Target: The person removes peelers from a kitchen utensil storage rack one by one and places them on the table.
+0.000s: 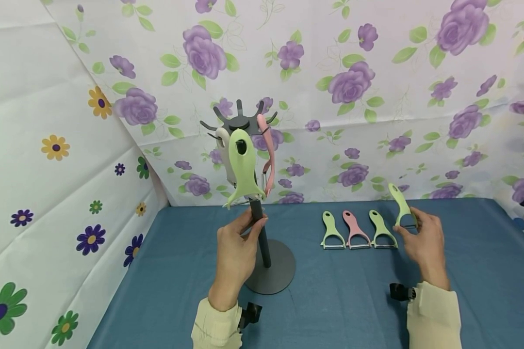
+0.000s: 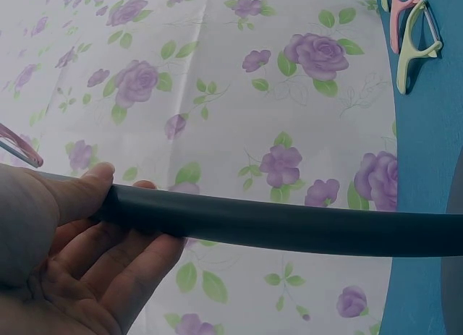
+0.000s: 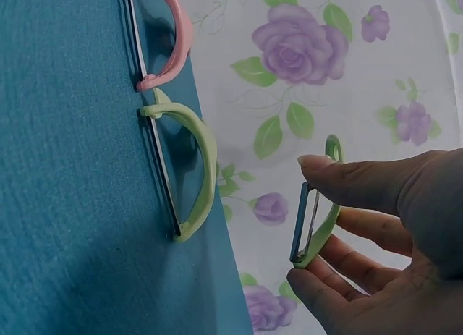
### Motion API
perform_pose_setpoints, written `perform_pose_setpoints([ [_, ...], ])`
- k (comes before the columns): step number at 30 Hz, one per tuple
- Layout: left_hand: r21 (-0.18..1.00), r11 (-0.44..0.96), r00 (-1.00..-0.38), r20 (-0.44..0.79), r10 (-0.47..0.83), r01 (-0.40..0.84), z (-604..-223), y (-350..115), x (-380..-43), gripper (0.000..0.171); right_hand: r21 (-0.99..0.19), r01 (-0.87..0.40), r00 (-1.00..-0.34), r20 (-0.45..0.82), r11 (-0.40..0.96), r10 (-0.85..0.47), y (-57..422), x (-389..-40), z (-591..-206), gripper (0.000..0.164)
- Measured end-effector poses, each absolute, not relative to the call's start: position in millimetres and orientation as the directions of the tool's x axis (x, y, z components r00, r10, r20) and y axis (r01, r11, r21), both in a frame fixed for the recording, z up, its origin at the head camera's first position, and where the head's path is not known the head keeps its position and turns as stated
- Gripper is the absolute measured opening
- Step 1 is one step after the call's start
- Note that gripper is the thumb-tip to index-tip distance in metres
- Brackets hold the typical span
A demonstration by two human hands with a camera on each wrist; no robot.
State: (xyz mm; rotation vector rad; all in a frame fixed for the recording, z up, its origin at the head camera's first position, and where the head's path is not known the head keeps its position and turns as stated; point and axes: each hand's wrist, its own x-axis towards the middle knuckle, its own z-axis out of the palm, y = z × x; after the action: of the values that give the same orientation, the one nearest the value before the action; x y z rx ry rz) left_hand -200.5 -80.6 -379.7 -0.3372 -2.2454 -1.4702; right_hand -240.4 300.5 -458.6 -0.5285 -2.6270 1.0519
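Note:
My left hand grips the dark pole of a utensil stand, thumb on one side and fingers on the other. From the stand's hooked top hang a green peeler, a pink peeler and a whitish one partly hidden behind the green. My right hand pinches another green peeler by its blade end, handle up, above the table. In the right wrist view, thumb and fingertips hold that peeler by its sides.
On the blue table a green peeler, a pink peeler and a green peeler lie in a row, handles away from me. The stand's round base rests left of them. A flowered cloth hangs behind.

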Motion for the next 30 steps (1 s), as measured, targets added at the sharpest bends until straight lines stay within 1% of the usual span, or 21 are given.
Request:
perform_pose_setpoints([
  [15,0.806,0.405,-0.876,0.482,-0.029,0.431,-379.8,-80.8,-200.6,0.024,-0.685,0.256,-0.894,0.100,0.682,0.436,306.1,-242.5,-466.7,0.067],
  [30,0.811,0.402,-0.878,0.477,-0.034,0.425,-379.6,-81.0,-200.2,0.024,-0.674,0.334,-0.890,0.005,0.659,0.456,310.3,-243.4,-472.3,0.067],
])
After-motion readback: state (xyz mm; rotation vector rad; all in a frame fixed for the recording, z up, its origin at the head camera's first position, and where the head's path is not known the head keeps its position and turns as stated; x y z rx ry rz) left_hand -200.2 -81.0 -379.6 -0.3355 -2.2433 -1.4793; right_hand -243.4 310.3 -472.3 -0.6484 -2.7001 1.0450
